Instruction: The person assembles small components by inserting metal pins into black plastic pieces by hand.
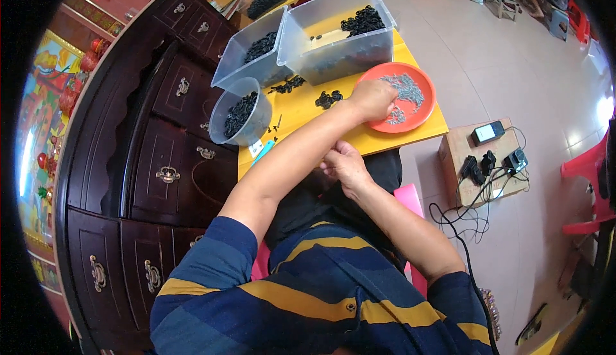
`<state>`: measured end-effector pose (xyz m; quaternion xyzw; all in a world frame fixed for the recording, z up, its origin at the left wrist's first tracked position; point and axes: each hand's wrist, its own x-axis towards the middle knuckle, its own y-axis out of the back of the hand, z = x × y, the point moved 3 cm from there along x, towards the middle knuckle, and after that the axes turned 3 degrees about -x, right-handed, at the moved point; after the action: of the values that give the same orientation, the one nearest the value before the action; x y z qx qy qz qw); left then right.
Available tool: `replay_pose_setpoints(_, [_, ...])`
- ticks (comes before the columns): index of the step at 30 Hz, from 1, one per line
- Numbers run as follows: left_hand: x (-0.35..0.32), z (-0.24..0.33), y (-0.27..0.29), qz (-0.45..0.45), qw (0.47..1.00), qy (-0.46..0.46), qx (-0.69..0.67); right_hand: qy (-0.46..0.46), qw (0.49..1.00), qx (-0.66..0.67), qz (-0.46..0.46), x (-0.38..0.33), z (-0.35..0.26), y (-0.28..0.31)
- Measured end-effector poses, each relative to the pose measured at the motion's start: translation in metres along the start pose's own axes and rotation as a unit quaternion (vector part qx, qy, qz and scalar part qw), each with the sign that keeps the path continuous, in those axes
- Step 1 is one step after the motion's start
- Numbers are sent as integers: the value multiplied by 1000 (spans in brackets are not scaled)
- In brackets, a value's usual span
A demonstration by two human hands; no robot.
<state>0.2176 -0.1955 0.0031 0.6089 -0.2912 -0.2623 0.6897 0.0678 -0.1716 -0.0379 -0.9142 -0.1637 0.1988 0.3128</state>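
Note:
My left arm crosses over to an orange plate (425, 108) at the right of the yellow table. There my left hand (374, 100) rests with curled fingers among small grey metal pieces (409, 89), perhaps screws or pins; whatever is between the fingertips is too small to make out. Below the left forearm, close to my lap, my right hand (346, 168) is pinched closed, and what it holds is partly hidden. Small black ring-like parts (328, 99) lie in a pile left of the plate, with more black parts (289, 85) farther left.
Two clear plastic bins (337, 53) (250, 66) and a round clear tub (241, 111) hold black parts. A turquoise tool (263, 152) lies at the table's (308, 130) near edge. Dark drawers (168, 174) stand left. Right, a cardboard box (459, 185) carries cabled devices (487, 132).

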Motion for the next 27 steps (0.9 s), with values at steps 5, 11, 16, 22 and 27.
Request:
replay_pose_setpoints(5, [1, 9, -2, -69, 995, 12, 69, 2, 1000, 3, -14, 2, 4, 0])
replay_pose_setpoints(11, [-23, -6, 24, 103, 991, 45, -69, 2, 1000, -2, -8, 4, 7, -1])
replay_pose_setpoints(16, [-72, -8, 48, 232, 955, 73, -167, 4, 1000, -5, -3, 5, 10, 1])
replay_pose_setpoints(22, [-161, -19, 37, 311, 856, 210, -356, 18, 999, -9, -28, 7, 15, 1])
replay_pose_setpoints(27, [-219, -12, 30, 294, 829, 255, -401, 46, 998, -36, -24, 8, 16, 7])
